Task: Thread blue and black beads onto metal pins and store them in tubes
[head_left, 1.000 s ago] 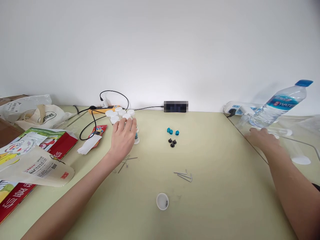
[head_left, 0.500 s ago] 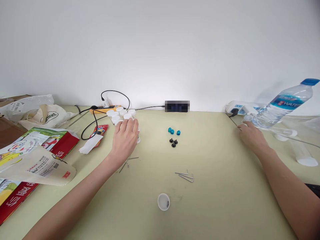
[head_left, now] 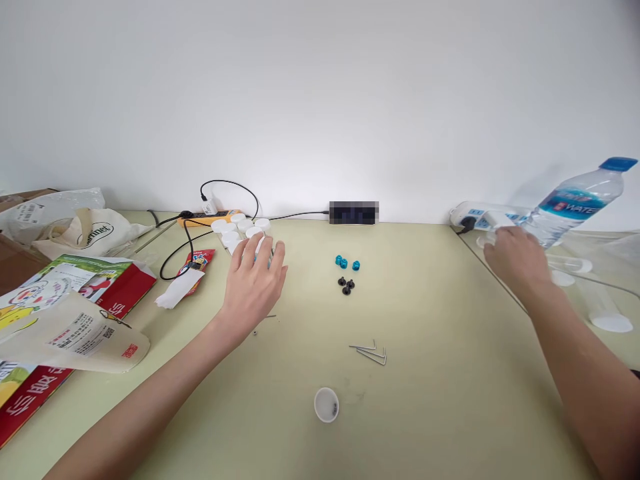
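Observation:
Over the near edge of a group of white-capped jars (head_left: 230, 238) is my left hand (head_left: 256, 277), its fingers spread apart. Something blue shows between those fingers, mostly covered by them. My right hand (head_left: 517, 261) is at the far right, beside the leaning water bottle (head_left: 573, 203) and a white round cap (head_left: 484, 241). Motion blurs it and its fingertips are hidden, so whether it grips anything does not show. Between my hands lie several small blue knobs (head_left: 344, 263) and several black flanged screws (head_left: 347, 289).
Hex keys (head_left: 371, 353) lie mid-table behind a small white cup (head_left: 327, 405) with tiny dark bits inside. A power strip (head_left: 463, 215) and clear tubes (head_left: 603, 307) occupy the right side. On the left are a red packet (head_left: 200, 260), a paper cup (head_left: 95, 333) and a bag (head_left: 95, 233).
My left hand has spread its fingers and shifted slightly right at the jars. My right hand has moved right and a little up, toward the water bottle, with its back more over its fingers.

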`<state>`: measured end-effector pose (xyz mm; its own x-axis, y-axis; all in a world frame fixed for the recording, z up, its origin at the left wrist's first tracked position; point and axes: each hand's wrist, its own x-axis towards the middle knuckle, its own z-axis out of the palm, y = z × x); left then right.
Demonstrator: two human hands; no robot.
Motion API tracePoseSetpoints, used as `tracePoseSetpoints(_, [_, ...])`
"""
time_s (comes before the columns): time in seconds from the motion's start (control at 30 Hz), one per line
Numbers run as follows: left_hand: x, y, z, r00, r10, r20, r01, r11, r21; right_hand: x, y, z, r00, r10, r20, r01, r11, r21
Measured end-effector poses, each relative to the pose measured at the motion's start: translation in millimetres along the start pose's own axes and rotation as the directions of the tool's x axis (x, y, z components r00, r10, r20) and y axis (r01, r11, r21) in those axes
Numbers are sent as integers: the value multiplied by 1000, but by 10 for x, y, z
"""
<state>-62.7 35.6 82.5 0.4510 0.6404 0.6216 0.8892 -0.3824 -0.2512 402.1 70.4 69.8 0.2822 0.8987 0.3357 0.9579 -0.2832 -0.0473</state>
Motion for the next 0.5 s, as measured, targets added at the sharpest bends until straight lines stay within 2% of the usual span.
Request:
tracePoseSetpoints(0.13, [-19,59,-53,999,41,-18,-42,997,-66,-46,-374,-475,976,-18,-216,35,997,74])
tracePoseSetpoints(0.17, [-28,87,-52,998,62,-13,-63,991,-118,-100,-500,-588,971,4,-240,49,975,215])
tracePoseSetpoints(0.23, [-57,160,-24,995,103,11,-96,958,-271,-257,-784,-773,984,20,-176,71,864,499])
tracePoseSetpoints(0.27, [-76,203,2,993,114,26,-97,924,-369,-355,-937,-835,993,-23,-116,89,791,606])
tracePoseSetpoints(0.33, [-126,295,73,989,105,106,-24,814,-580,-573,-1246,-883,971,-215,-107,214,576,789])
tracePoseSetpoints(0.37, [-154,340,115,981,103,165,36,737,-675,-687,-1392,-870,938,-332,-99,256,469,846])
tracePoseSetpoints(0.4, [-183,382,157,970,99,223,104,659,-745,-799,-1528,-836,900,-430,-73,261,400,879])
tracePoseSetpoints(0.47, [-239,455,233,942,89,325,238,507,-829,-1005,-1754,-724,830,-558,-12,241,339,909])
tracePoseSetpoints(0.5, [-263,485,263,930,89,357,288,430,-856,-1094,-1841,-659,802,-597,30,222,344,912])
